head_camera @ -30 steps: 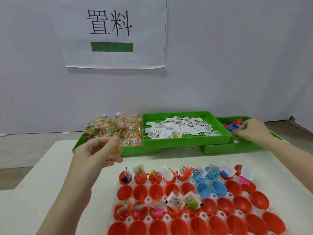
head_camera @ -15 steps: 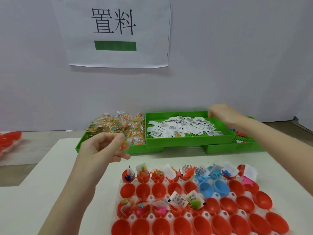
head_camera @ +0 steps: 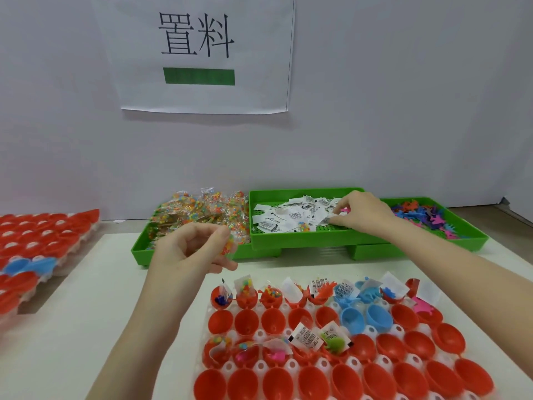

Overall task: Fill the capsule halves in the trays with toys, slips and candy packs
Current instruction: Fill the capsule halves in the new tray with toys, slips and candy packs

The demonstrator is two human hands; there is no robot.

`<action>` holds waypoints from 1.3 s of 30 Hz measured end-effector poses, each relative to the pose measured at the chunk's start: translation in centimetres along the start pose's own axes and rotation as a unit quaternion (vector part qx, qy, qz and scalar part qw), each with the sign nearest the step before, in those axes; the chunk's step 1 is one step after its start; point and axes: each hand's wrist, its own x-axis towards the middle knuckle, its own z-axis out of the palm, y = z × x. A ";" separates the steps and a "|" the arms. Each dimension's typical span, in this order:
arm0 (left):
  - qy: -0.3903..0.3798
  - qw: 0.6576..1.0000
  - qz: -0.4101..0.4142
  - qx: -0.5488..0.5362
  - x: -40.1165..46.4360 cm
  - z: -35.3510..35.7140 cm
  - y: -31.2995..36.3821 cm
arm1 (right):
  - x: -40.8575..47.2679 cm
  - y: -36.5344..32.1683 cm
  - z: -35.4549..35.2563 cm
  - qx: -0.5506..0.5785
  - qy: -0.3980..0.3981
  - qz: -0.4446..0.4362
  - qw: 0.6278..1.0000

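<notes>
A white tray [head_camera: 323, 306] of red and blue capsule halves lies in front of me; its far row and part of the third row hold toys, slips and candy packs. My left hand [head_camera: 193, 249] hovers above the tray's far left corner, fingers pinched on a clear candy pack [head_camera: 227, 246]. My right hand [head_camera: 360, 210] reaches into the middle green tray [head_camera: 288, 238] of white slips [head_camera: 291, 217], fingers curled on the slips with a pink toy [head_camera: 344, 210] showing under them. Candy packs [head_camera: 202, 212] fill the left green tray, coloured toys [head_camera: 415, 215] the right green tray [head_camera: 467, 243].
Stacked trays of red capsule halves [head_camera: 34, 249] sit at the far left beside the white table. A wall with a paper sign [head_camera: 202, 53] stands right behind the green trays.
My right hand has moved left from the toy tray into the slip tray. My left hand has stayed in place with the candy pack.
</notes>
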 end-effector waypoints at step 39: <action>-0.210 0.976 -0.049 -0.012 -4.0 5.4 2.5 | -15.7 -5.8 -5.6 0.375 -0.088 -0.126 0.914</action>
